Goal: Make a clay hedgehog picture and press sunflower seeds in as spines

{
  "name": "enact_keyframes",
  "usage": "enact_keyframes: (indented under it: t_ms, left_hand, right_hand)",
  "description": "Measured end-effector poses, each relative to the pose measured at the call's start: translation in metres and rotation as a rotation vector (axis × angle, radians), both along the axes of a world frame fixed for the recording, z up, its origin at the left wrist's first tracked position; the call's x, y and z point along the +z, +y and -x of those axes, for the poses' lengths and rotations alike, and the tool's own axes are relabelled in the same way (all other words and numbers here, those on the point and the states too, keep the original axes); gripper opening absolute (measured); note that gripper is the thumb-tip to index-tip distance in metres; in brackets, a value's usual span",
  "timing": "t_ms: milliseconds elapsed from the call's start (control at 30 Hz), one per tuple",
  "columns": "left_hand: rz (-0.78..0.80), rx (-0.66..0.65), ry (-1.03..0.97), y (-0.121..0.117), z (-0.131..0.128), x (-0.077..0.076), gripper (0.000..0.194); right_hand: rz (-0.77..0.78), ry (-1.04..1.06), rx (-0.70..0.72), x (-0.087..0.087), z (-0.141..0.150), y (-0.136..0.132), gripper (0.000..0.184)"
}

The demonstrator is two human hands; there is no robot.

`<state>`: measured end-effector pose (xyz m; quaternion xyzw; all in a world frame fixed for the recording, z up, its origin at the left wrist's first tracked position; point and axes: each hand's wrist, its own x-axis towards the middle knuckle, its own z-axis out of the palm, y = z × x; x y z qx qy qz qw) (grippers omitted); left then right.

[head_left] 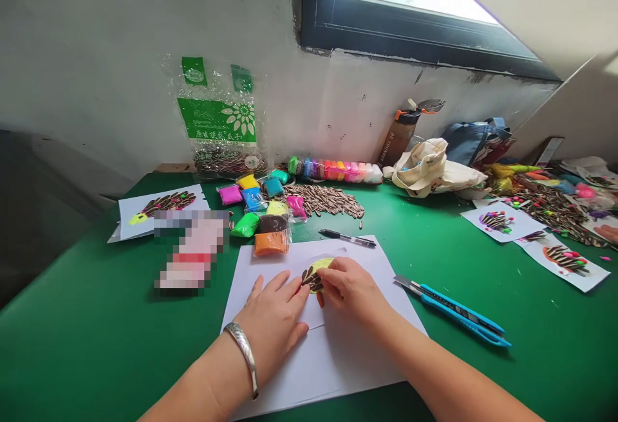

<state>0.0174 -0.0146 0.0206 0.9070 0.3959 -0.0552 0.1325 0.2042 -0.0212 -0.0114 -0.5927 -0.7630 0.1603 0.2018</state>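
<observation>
On white paper (338, 357) in front of me lies a yellow clay shape (322, 265) with dark sunflower seeds (311, 278) pressed into it in rows. My left hand (273, 309) rests on the paper with its fingers spread, the index fingertip at the left edge of the seeds. My right hand (350, 284) has its fingers pinched together over the right side of the clay. Whatever sits between those fingertips is hidden. A small orange-brown piece (320, 299) shows just below the clay, close to the right fingers.
Clay packets (271, 243) and a pile of sunflower seeds (323, 199) lie beyond the paper. A black pen (346, 237) touches its top edge; a blue utility knife (454, 312), blade out, lies right. Finished seed pictures (502, 219) lie at right, another (161, 210) at left.
</observation>
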Motion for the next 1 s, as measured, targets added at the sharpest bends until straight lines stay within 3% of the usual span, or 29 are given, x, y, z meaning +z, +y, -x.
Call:
enact_keyframes:
  t_ms: [233,467,733,1000]
  left_hand:
    - [0.020,-0.010,-0.002,0.002,0.000,0.002,0.045]
    - [0.019,0.010,-0.023,0.003,0.001,-0.002,0.049]
    - [0.060,0.024,-0.017,0.001,0.002,0.006,0.057]
    - [0.080,0.031,0.016,0.003,0.003,-0.004,0.061]
  right_hand:
    - [-0.038,-0.063,-0.043,0.012,-0.006,0.008,0.022]
    - [-0.081,-0.323,-0.045,0.035,-0.029,0.079,0.029]
    - [-0.088,-0.377,-0.027,0.020,0.002,0.142,0.020]
    - [-0.099,-0.336,-0.140,0.019,0.007,0.181,0.027]
